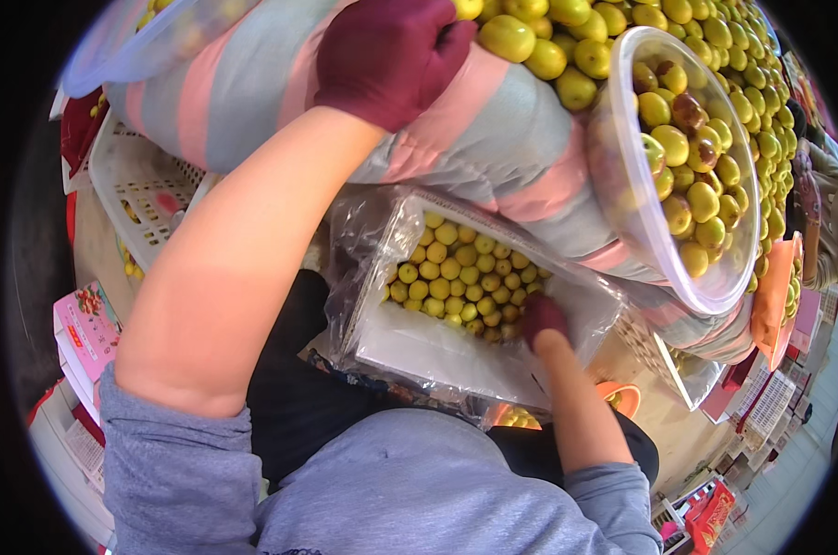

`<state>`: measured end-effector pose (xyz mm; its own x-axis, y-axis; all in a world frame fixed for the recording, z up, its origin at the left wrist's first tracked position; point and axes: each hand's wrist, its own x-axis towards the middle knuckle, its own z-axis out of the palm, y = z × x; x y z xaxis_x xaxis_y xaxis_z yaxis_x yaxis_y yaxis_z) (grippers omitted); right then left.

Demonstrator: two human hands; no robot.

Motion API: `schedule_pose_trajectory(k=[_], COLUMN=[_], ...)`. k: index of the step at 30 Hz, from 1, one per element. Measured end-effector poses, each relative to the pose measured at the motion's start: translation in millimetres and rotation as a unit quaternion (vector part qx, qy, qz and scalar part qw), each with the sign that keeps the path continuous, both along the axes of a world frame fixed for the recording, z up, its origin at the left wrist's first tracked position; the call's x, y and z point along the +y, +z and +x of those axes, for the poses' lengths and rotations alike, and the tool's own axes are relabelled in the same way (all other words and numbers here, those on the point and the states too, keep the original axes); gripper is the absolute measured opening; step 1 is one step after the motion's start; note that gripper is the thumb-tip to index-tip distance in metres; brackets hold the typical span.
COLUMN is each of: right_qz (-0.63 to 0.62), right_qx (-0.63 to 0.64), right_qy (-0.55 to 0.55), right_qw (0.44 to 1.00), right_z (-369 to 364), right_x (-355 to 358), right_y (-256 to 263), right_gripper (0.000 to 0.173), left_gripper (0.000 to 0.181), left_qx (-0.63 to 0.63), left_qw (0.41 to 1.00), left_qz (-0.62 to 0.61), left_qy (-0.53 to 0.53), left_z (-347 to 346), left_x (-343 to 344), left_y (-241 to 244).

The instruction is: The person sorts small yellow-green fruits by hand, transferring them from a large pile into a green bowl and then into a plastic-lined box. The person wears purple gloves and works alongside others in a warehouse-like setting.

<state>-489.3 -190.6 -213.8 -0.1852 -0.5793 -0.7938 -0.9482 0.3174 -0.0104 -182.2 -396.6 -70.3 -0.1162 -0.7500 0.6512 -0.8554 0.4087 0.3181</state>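
Observation:
My left hand, in a maroon glove, is above the striped padded cloth at the near edge of a heap of yellow-green jujubes. Its fingers curl away from view, so any fruit in them is hidden. Before me a white box lined with clear plastic film holds a layer of smaller-looking jujubes. My right hand, gloved alike, reaches inside the box at the right end of that layer. Its fingertips point down among the fruit and are hard to make out.
A clear plastic bowl of jujubes, some reddish-brown, tilts on the padded edge at right. Another translucent container stands upper left. A white perforated crate, orange containers and a pink printed box surround me. Another person's arm shows far right.

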Motion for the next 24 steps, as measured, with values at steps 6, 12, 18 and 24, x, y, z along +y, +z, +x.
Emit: schedule_pose_trajectory(k=[6,12,18,24], right_qz=[0.03,0.086,0.041,0.043], right_qx=[-0.006,0.081,0.045,0.029], right_qy=[0.126,0.297,0.278,0.321], right_qw=[0.992,0.947,0.959,0.946], right_z=[-4,20,18,4], right_x=[-22,19,35,44], right_y=[27,1,1,-23], right_gripper=[0.024,0.021,0.026,0.024], left_gripper=[0.019,0.02,0.02,0.02], left_qx=[0.007,0.027,0.039,0.027], left_qw=[1.0,0.999,0.999,0.999], left_qz=[0.006,0.007,-0.013,-0.004], left_qy=[-0.002,-0.016,-0.025,-0.02], left_z=[4,4,7,7], left_x=[-1,-1,0,-1], left_y=[-4,-4,-7,-6])
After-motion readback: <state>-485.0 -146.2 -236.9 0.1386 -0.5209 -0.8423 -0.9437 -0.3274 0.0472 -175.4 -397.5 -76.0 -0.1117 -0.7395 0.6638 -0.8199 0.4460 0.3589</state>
